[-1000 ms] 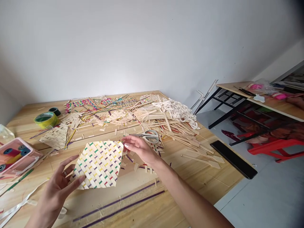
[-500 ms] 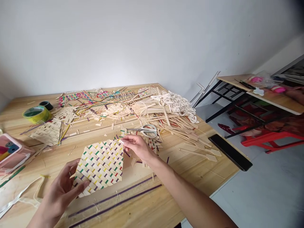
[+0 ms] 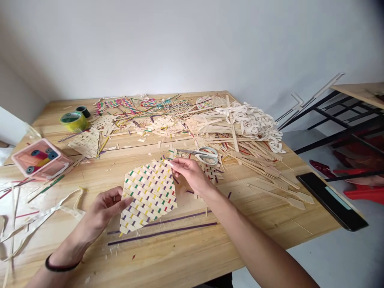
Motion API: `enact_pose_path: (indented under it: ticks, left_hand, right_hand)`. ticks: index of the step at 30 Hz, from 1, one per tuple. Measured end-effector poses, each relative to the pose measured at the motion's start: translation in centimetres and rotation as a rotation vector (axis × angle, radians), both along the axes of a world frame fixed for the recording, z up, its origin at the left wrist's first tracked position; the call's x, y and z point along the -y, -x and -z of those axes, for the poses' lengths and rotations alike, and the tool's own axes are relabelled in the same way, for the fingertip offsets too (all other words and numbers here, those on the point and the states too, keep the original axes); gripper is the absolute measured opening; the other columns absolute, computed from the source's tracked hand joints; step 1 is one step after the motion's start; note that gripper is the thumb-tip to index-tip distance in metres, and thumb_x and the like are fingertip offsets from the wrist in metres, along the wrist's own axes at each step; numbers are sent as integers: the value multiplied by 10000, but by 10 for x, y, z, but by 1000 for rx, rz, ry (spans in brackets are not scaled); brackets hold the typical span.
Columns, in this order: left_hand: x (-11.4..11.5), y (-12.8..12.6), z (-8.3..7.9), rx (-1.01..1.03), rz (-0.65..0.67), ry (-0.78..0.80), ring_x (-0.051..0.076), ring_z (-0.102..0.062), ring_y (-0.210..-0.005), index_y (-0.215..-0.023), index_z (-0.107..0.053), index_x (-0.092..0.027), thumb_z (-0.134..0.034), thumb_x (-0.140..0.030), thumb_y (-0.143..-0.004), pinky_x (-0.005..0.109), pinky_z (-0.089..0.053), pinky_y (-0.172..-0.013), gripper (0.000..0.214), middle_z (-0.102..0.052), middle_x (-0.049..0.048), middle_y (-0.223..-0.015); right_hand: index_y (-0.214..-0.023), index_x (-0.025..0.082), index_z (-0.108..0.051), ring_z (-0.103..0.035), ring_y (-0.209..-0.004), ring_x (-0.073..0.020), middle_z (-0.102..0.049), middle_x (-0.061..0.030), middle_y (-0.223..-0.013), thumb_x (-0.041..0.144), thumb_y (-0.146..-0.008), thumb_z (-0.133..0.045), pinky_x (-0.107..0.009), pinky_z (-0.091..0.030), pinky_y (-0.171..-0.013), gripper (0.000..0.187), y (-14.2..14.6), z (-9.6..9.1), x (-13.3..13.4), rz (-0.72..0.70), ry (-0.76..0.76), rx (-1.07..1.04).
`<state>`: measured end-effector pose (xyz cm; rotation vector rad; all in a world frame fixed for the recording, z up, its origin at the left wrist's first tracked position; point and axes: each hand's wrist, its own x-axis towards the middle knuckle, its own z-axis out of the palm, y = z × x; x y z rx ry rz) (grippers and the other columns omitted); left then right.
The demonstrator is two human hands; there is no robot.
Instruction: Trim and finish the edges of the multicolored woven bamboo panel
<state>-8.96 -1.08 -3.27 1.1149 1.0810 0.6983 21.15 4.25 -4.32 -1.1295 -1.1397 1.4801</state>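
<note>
Centrally in the head view, a woven panel tilts above a wooden table between the left hand, clamped on its left edge, and the right hand, pinching its top right corner; its longest diagonal runs from lower left to upper right, and both hands touch it, neither nearer

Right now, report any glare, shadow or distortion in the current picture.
Head view throughout: a pale patch, probably reflected light, on the black slab; deep shadow beneath the second table; upper right corner darkened; wide-angle stretch toward the right edge; pattern on the woven sheet legible.
</note>
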Motion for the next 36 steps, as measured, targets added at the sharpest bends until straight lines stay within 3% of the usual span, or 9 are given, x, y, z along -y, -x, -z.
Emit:
enact_pose_path:
  ticks: [11, 22, 27, 36]
  left_hand:
    - [2, -5, -1, 41, 16, 15, 124, -540, -635, -752, -679, -185, -818, -404, -882, 234, -423, -608, 290, -664, -12, -689]
    - [2, -4, 0, -29, -16, 20, 160, -582, -634, -751, -707, -167, -849, -461, -827, 263, -453, -589, 336, -689, 21, -700]
    - [2, -4, 0, 11, 34, 52, 168, -627, -707, -816, -741, -176, -826, -434, -866, 260, -493, -670, 276, -745, 32, -774]
    - [1, -6, -3, 18, 26, 83, 185, -651, -713, -791, -751, -173, -849, -451, -836, 264, -506, -672, 298, -764, 55, -775]
  right_hand:
    - [-770, 184, -687, -426, -609, -125, -524, 43, -657, 535, -759, -809, -290, -308, -614, 372, 2, -2, 2, 36, -6, 18]
    - [-766, 184, -699, -428, -616, -118, -563, 34, -682, 465, -798, -782, -278, -307, -603, 295, 0, 3, 0, 29, -26, 21]
    - [-740, 188, -693, -435, -620, -122, -567, 34, -679, 445, -786, -784, -280, -307, -609, 277, -1, 0, -1, 32, -29, 34]
    - [-714, 189, -671, -413, -598, -119, -529, 44, -649, 469, -767, -776, -283, -297, -604, 304, 0, -8, 0, 22, -23, 32]
